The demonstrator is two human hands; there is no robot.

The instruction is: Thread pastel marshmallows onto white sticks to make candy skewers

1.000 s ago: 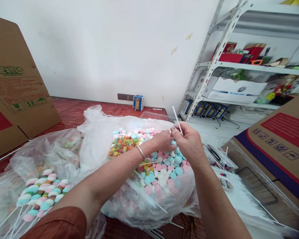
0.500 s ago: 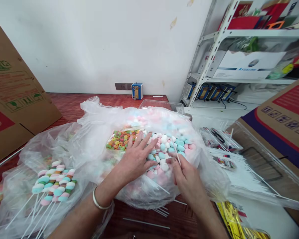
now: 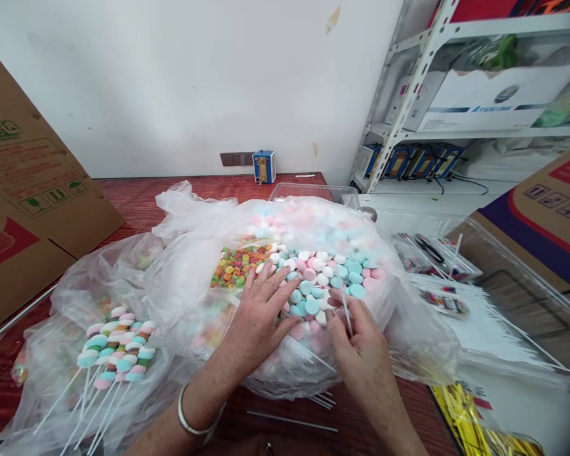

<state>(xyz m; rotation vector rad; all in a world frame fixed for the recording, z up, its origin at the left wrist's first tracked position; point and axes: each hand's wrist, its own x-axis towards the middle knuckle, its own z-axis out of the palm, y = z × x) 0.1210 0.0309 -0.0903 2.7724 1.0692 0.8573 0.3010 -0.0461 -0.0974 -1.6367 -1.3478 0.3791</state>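
Note:
A clear plastic bag (image 3: 194,215) lies open around pink, white and blue marshmallows (image 3: 312,307) and small ring-shaped gummy candies (image 3: 235,266). My left hand (image 3: 263,310) rests with fingers spread on the near left part of the marshmallows, close to the gummy rings. At the right side of the pile, my right hand (image 3: 358,332) pinches a thin white stick (image 3: 346,311), which stands tilted upward. Finished-looking marshmallow skewers (image 3: 118,348), with candy in between, lie on another clear bag at the left.
Loose white sticks (image 3: 292,421) lie at the table's front edge. Cardboard boxes stand left (image 3: 33,190) and right (image 3: 546,196). A clear tub (image 3: 517,304), more white sticks and gold ties (image 3: 460,421) are on the right. A small blue device (image 3: 265,166) stands by the wall.
The view has tilted down a little and shifted left. My left hand stays spread on the marshmallows, and my right hand still pinches the stick, now a little lower in view.

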